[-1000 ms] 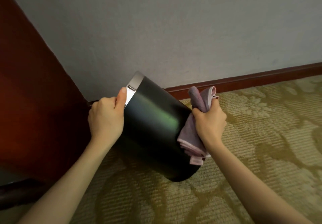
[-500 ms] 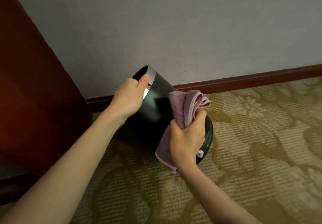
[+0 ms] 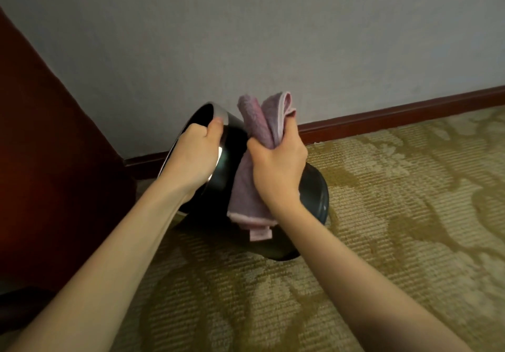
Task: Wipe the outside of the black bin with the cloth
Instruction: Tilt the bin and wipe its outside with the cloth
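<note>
**Bin tipped over, mouth upper left, cloth on its side**

Round black bin with a silver metal rim (image 3: 314,195) lies tilted low over a patterned olive carpet (image 3: 396,215), near a grey wall (image 3: 246,37). Whether it touches the floor cannot be told. Its long axis runs from the open mouth, upper left, to the base, lower right. The left hand (image 3: 195,154) grips the rim, thumb over the edge. The right hand (image 3: 276,165) is clenched round a bunched pink terry cloth (image 3: 262,122), which lies against the bin's outer wall just beside the left hand. The next stroke probably runs lower right toward the base, the right hand's side.
</note>
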{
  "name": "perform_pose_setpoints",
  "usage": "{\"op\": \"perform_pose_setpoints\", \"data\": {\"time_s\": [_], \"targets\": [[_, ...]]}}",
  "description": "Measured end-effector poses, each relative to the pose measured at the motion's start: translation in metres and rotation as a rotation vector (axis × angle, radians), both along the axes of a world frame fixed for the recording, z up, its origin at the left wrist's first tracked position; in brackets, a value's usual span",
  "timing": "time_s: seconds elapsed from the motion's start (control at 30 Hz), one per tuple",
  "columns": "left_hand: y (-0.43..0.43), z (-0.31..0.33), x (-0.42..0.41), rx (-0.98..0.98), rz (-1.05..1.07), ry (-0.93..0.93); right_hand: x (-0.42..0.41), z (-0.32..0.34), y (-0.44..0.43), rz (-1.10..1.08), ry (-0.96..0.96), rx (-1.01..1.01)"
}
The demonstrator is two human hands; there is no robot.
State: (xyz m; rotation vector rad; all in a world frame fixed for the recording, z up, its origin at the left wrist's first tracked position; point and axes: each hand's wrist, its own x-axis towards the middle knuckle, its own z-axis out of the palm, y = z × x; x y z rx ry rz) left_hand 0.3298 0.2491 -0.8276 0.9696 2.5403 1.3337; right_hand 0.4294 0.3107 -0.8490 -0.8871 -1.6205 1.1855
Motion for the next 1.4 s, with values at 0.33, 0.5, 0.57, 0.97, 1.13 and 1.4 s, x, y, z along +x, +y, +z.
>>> {"op": "perform_pose_setpoints", "data": {"time_s": [0.33, 0.5, 0.57, 0.97, 1.13, 1.4], "targets": [[-0.033, -0.011, -0.015, 0.02, 0.044, -0.01, -0.002, -0.041, 0.102, -0.033, -0.554, 0.059], [-0.038, -0.014, -0.023, 0.023, 0.114, 0.002, 0.024, -0.064, 0.116, -0.07, -0.637, 0.135], [-0.038, -0.014, -0.024, 0.018, 0.128, 0.002, 0.03, -0.07, 0.108, -0.103, -0.627, 0.182], [-0.04, -0.009, -0.021, 0.023, 0.072, 0.004, 0.072, -0.097, 0.014, -0.349, -0.293, 0.035], [-0.039, -0.012, -0.006, 0.072, -0.068, 0.01, 0.051, -0.057, 0.024, -0.236, -0.313, -0.012], [-0.027, -0.012, 0.002, 0.068, -0.061, 0.003, 0.003, 0.01, -0.009, 0.071, -0.002, -0.166]]}}
